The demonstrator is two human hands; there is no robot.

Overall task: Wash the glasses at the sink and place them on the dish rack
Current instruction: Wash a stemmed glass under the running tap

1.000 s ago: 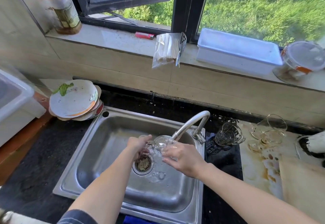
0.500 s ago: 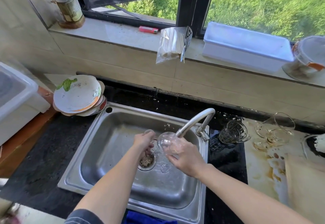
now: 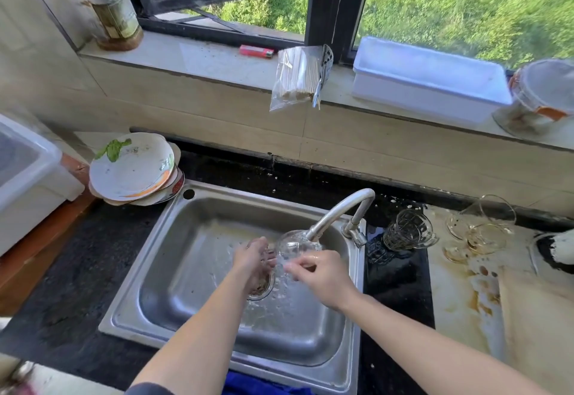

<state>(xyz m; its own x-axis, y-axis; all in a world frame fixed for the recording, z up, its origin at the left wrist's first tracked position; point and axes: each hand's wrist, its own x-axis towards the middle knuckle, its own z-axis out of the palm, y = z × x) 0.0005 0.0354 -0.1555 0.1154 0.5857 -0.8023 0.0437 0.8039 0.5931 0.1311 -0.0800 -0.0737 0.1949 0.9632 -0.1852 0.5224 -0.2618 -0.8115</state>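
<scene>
clear glass | tilted under faucet spout, over sink | wet

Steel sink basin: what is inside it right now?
Both hands, left hand and right hand, hold a clear glass under the curved faucet. The drain is mostly covered.

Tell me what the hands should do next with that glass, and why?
Probably turn the glass a little under the tap so the water reaches every side. The left hand and right hand hold it tipped at the spout over the sink, water is splashing, and no rack shows yet for putting it down.
</scene>
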